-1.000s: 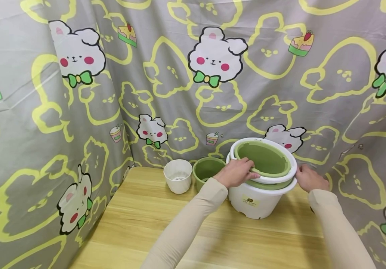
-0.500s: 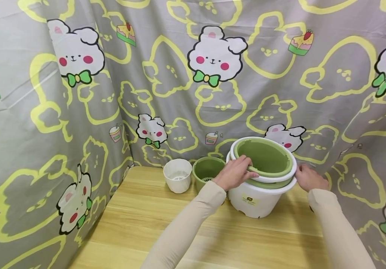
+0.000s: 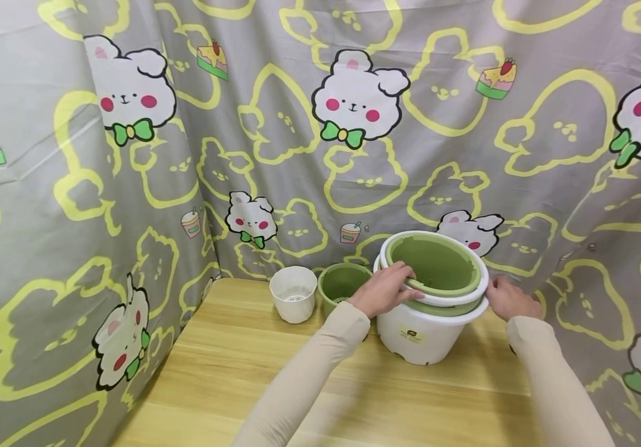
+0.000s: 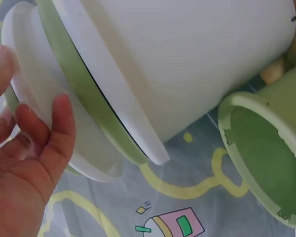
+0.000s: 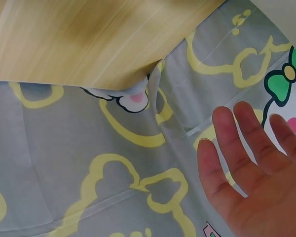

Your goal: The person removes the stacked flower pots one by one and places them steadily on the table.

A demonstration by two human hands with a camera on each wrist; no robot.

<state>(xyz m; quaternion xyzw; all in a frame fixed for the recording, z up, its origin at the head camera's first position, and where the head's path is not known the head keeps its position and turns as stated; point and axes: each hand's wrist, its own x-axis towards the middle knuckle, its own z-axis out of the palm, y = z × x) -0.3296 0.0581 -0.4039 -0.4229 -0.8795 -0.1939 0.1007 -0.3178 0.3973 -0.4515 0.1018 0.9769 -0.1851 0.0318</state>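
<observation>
A stack of nested flower pots stands at the right of the table. A large white flower pot [image 3: 421, 335] with a yellow sticker is at the bottom, with white and green rims alternating above it. On top sits a green flower pot [image 3: 437, 264]. My left hand [image 3: 384, 290] pinches the upper rims at the stack's near left side; in the left wrist view its fingers [image 4: 64, 118] lie bent by the white rim. At the stack's right side is my right hand [image 3: 512, 299], close against the upper rim. Its fingers [image 5: 251, 143] look straight and spread in the right wrist view.
Left of the stack, a smaller green pot [image 3: 331, 282] stands close by, partly behind my left hand. Beside it is a small white faceted pot [image 3: 293, 295]. The wooden table [image 3: 231, 385] meets a patterned grey curtain [image 3: 275, 37] at the back and sides.
</observation>
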